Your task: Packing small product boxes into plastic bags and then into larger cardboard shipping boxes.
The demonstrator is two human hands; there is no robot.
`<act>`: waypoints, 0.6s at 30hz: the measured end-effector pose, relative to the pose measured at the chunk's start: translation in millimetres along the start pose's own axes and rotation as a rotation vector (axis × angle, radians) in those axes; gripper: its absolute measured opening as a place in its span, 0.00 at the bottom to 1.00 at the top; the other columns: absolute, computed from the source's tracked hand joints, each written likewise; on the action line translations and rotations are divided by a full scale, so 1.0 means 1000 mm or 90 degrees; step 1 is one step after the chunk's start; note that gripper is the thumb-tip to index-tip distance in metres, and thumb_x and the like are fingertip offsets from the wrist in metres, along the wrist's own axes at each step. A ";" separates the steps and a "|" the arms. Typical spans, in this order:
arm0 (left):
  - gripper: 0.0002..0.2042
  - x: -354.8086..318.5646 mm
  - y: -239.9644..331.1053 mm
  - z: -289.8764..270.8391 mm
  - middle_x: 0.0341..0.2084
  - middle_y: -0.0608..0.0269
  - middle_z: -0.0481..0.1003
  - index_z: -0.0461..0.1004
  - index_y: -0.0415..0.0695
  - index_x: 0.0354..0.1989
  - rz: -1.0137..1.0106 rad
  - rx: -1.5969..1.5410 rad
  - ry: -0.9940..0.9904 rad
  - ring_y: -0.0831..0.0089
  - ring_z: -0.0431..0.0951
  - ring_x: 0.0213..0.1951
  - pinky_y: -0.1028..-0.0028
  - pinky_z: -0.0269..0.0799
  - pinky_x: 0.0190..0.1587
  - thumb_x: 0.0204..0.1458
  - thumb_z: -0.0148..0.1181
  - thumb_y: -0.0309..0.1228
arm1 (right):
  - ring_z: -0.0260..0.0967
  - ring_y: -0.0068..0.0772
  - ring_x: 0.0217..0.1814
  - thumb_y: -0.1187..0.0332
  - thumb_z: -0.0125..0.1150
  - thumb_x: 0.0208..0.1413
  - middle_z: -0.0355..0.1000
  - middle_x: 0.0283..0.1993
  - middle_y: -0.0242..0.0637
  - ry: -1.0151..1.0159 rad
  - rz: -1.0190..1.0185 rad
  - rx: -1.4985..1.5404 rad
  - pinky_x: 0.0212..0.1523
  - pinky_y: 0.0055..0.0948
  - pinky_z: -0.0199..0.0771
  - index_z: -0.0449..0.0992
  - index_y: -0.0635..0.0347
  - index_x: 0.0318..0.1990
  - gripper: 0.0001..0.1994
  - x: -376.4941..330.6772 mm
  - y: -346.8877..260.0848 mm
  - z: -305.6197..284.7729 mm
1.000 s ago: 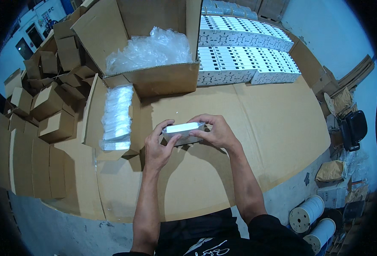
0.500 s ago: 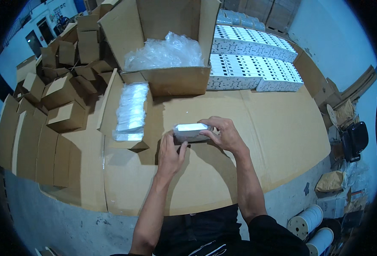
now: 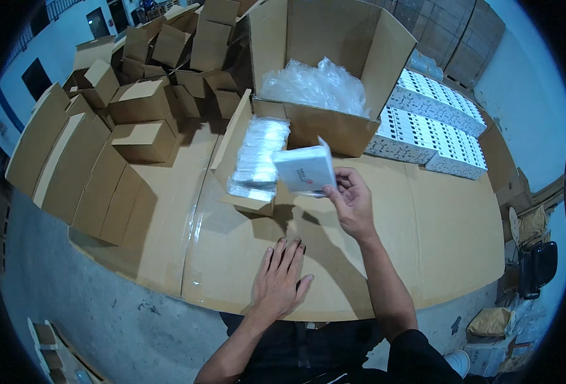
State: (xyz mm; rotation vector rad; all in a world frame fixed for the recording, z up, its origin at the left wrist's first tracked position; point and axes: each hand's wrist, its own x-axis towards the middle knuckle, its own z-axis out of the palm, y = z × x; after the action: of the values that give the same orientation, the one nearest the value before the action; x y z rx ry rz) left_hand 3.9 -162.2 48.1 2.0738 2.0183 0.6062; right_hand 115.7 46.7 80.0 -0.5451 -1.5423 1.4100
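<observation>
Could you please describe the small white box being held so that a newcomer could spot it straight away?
Start at the large open carton with crumpled plastic inside. Just in front of it, the right hand holds up a small white box. Unlike the wrapped packs stacked beside it, it is unwrapped and off the table.

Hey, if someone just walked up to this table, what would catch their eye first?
Most likely the small white box held up in the right hand near the middle, while the left hand lies flat on the cardboard-covered table. Just behind stands a big open carton with crumpled clear plastic inside, and a heap of small brown boxes fills the far left.
</observation>
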 end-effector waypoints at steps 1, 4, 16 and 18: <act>0.33 0.000 0.000 0.000 0.70 0.49 0.60 0.62 0.35 0.69 -0.003 -0.002 0.002 0.48 0.56 0.72 0.50 0.49 0.74 0.61 0.57 0.45 | 0.73 0.26 0.53 0.81 0.59 0.64 0.72 0.51 0.42 -0.003 0.001 -0.001 0.52 0.26 0.78 0.65 0.71 0.56 0.15 0.005 0.000 0.012; 0.32 0.000 -0.002 -0.001 0.70 0.50 0.61 0.62 0.37 0.69 -0.004 -0.005 0.006 0.49 0.57 0.71 0.50 0.50 0.73 0.61 0.56 0.45 | 0.75 0.26 0.50 0.82 0.58 0.65 0.74 0.49 0.41 -0.061 0.003 0.046 0.52 0.26 0.77 0.66 0.71 0.56 0.14 0.015 -0.001 0.044; 0.33 0.002 -0.003 -0.004 0.69 0.52 0.62 0.63 0.38 0.69 0.001 -0.019 0.011 0.50 0.58 0.71 0.51 0.52 0.72 0.60 0.59 0.45 | 0.80 0.34 0.47 0.81 0.65 0.58 0.79 0.48 0.48 -0.151 -0.175 -0.367 0.49 0.32 0.83 0.72 0.67 0.57 0.19 0.031 -0.016 0.047; 0.33 0.002 -0.004 -0.003 0.70 0.51 0.61 0.63 0.38 0.69 0.000 -0.016 0.008 0.49 0.58 0.71 0.50 0.52 0.72 0.60 0.59 0.45 | 0.81 0.37 0.46 0.81 0.65 0.57 0.79 0.49 0.48 -0.169 -0.226 -0.409 0.48 0.33 0.84 0.72 0.65 0.59 0.22 0.032 -0.018 0.049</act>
State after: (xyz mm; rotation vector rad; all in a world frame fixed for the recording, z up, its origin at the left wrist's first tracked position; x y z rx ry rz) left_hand -0.8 -160.2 49.9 2.0610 2.0059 0.6433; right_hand 64.1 43.7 112.6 -0.4333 -2.1974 0.7211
